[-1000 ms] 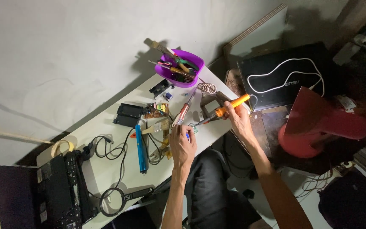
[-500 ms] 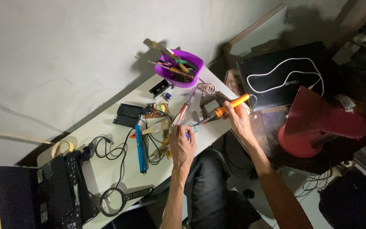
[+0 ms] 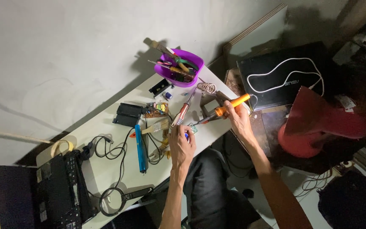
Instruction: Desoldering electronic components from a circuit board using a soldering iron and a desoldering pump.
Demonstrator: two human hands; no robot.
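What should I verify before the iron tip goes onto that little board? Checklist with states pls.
1. Right hand grips orange soldering iron by the handle: ok.
2. Left hand holds the small green board: ok.
3. Tip aimed at the board: ok; contact: cannot tell.
4. Solder coil within reach on the table: ok.
5. Red-handled screwdriver lies close beside the board: not ok.
6. Iron hot: cannot tell.

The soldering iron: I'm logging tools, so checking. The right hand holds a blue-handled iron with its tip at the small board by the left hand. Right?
Not quite: the head view shows the soldering iron's handle is orange, not blue. The right hand does hold it, tip at the small board by the left hand.
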